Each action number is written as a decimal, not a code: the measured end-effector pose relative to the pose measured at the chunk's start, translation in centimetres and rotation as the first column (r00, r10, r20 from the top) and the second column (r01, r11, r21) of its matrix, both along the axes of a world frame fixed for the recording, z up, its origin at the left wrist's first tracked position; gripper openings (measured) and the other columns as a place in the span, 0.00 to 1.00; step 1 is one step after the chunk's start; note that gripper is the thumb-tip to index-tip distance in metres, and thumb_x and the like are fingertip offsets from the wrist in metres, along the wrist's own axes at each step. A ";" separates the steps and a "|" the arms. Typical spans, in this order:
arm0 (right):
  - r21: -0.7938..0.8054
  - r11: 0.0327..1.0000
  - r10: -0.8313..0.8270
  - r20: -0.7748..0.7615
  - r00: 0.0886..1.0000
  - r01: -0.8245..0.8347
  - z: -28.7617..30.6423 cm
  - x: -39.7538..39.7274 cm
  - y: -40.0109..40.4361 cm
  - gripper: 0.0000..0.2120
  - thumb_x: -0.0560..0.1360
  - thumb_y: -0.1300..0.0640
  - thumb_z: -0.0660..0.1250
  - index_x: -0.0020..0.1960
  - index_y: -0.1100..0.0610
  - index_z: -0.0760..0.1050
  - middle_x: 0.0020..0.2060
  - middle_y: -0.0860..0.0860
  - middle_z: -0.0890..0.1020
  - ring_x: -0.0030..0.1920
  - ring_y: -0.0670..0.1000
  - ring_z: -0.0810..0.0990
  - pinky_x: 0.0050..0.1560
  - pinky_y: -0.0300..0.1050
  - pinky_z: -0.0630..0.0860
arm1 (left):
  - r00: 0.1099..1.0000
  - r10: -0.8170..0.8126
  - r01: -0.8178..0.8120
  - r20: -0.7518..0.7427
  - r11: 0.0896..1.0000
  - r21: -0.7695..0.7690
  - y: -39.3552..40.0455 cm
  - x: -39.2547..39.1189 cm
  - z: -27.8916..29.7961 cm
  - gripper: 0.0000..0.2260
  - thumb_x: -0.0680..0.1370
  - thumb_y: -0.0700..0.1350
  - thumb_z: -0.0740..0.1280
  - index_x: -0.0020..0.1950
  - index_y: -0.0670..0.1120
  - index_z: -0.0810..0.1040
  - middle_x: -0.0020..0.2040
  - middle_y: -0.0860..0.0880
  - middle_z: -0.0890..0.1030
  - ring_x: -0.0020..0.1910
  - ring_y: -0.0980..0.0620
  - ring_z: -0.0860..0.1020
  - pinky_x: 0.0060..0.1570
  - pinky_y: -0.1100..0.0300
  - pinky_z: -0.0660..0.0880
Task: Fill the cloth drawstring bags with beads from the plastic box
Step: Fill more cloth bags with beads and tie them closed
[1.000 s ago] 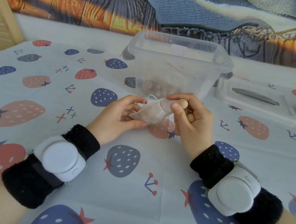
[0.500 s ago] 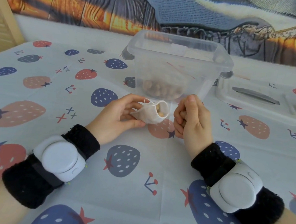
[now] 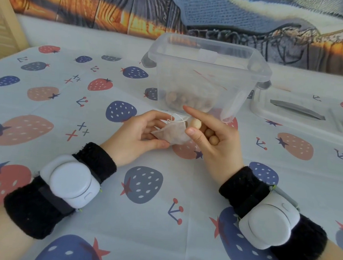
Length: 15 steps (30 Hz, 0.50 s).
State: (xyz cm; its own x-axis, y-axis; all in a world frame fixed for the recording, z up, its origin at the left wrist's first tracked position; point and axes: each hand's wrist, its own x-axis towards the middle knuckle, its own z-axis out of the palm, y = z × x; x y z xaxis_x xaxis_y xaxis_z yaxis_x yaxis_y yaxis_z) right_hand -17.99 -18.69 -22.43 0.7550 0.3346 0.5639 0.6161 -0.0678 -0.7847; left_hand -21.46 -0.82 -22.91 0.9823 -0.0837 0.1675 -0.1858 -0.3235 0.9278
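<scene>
Flat surface covered by a pale cloth printed with red, pink and navy strawberries (image 3: 43, 105), bearing a clear plastic box with grey side clips (image 3: 209, 74) toward the back and a white plastic lid with a grey handle (image 3: 297, 117) just right of it.

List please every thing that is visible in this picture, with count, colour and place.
box: one, clear plastic, table centre, open.
beads in box: many, tan, at its bottom.
bag: one, off-white cloth, in front of the box.
beads in hand: several, tan.
lid: one, clear with grey handle, right of the box.
tablecloth: one, pale with strawberry print.
wrist devices: two, white on black bands.
left hand: holds the bag.
right hand: holds beads at the bag's mouth.
</scene>
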 end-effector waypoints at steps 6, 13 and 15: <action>0.023 1.000 0.007 -0.021 1.000 -0.007 0.2 0.0 0.0 0.13 0.74 0.57 0.64 0.57 0.47 0.73 0.25 0.41 0.67 0.24 0.40 0.64 0.29 0.27 0.63 | 1.000 -0.004 0.004 0.000 1.000 -0.008 -0.1 0.0 0.0 0.20 0.71 0.32 0.71 0.59 0.49 0.73 0.50 0.49 0.80 0.48 0.60 0.80 0.50 0.70 0.73; -0.052 0.998 -0.026 -0.127 0.992 0.020 -0.2 0.5 0.0 0.08 0.73 0.61 0.68 0.51 0.54 0.73 0.25 0.45 0.65 0.25 0.41 0.63 0.29 0.30 0.62 | 0.998 0.048 -0.050 0.049 0.998 0.042 0.3 0.2 -0.3 0.22 0.71 0.32 0.71 0.62 0.46 0.72 0.49 0.50 0.79 0.48 0.56 0.79 0.52 0.67 0.73; -0.094 0.995 -0.026 -0.143 0.989 0.013 -0.2 0.5 0.0 0.06 0.74 0.60 0.67 0.49 0.51 0.74 0.26 0.47 0.64 0.25 0.42 0.63 0.28 0.31 0.62 | 0.996 0.060 -0.066 0.069 0.995 0.080 0.3 0.2 -0.4 0.22 0.72 0.33 0.71 0.62 0.47 0.71 0.48 0.53 0.79 0.47 0.56 0.79 0.52 0.67 0.72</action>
